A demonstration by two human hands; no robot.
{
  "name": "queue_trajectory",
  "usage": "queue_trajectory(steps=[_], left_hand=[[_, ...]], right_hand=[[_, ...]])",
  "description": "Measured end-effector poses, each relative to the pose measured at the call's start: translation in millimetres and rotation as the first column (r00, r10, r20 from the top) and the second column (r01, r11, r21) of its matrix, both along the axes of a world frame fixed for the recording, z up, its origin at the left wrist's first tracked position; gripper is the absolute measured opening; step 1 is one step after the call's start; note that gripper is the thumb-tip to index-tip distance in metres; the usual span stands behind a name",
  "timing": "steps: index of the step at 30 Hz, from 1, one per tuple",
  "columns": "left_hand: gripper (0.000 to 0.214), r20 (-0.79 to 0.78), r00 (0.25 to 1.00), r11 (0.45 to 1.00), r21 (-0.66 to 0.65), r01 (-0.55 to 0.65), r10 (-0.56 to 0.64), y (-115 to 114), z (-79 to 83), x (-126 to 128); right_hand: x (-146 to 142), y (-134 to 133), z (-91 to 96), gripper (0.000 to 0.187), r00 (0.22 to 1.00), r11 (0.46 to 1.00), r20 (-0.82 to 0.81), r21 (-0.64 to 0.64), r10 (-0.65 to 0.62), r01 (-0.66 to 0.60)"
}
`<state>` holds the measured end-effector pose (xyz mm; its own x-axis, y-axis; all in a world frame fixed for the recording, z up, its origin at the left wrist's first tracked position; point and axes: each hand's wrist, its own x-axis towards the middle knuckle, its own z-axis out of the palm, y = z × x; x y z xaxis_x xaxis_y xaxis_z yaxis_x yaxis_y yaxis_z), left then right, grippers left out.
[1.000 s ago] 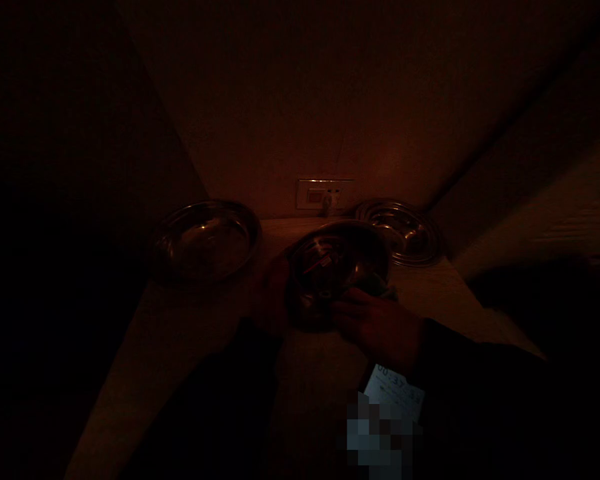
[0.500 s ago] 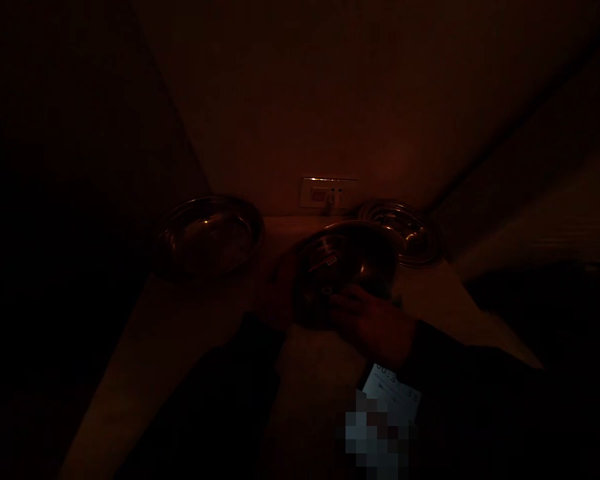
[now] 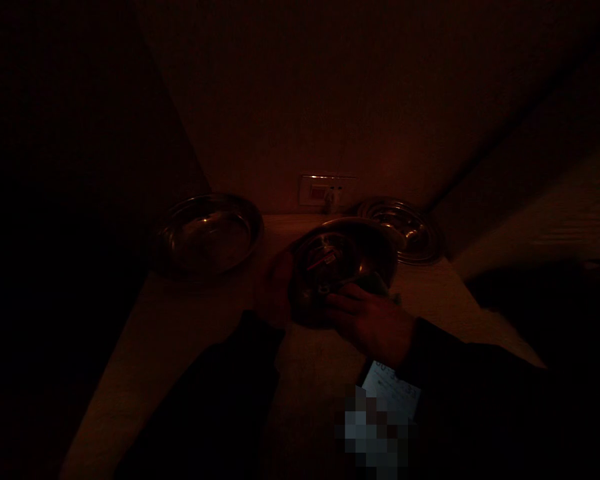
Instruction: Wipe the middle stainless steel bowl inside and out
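Your left hand (image 3: pixel 273 290) and right hand (image 3: pixel 373 323) touch a metal bowl (image 3: pixel 337 263) at frame centre, handling seemingly unfinished, finger grip unclear.

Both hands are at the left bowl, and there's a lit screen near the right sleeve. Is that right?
Not quite: the left hand and right hand are at the middle bowl, not the left bowl. The head view shows it. There is a lit screen near the right sleeve.
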<state>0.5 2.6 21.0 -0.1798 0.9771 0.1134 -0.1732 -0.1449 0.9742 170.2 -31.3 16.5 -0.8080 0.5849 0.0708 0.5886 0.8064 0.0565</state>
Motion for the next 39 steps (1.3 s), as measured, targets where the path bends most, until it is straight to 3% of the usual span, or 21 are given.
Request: queue_trajectory(steps=[10,24,29,32,36,37,39], left_hand=[[0.031,-0.086,0.996,1.0,0.006,-0.016,0.016,0,0.5,0],[0.028,0.028,0.999,0.999,-0.042,0.027,-0.026,1,-2.2,1],[0.031,-0.058,0.998,0.999,-0.04,0.001,-0.004,2,-3.8,0],[0.032,-0.053,0.998,1.0,-0.024,0.02,-0.022,4,-4.9,-2],[0.032,-0.015,0.997,0.997,-0.018,0.078,-0.079,4,-4.7,-1],[0.031,-0.002,0.998,0.997,-0.036,0.065,-0.065,4,-4.9,-1],[0.03,0.02,0.999,0.997,-0.067,0.034,-0.033,5,-5.6,-1]], right_hand=[[2,0,-0.4,0.019,0.999,1.0,0.042,0.01,0.003,-0.003],[-1,-4,6.1,0.024,0.999,0.999,0.027,0.007,-0.036,0.036],[11,-3,14.4,0.023,0.994,0.996,-0.094,-0.071,-0.057,0.05],[23,-4,31.8,0.025,0.934,0.976,-0.296,-0.145,-0.199,0.162],[29,-4,46.0,0.017,0.729,0.87,-0.481,-0.195,-0.487,0.453],[28,-4,44.5,0.017,0.711,0.857,-0.489,-0.188,-0.505,0.48],[23,-6,36.4,0.02,0.774,0.886,-0.441,-0.128,-0.454,0.446]])
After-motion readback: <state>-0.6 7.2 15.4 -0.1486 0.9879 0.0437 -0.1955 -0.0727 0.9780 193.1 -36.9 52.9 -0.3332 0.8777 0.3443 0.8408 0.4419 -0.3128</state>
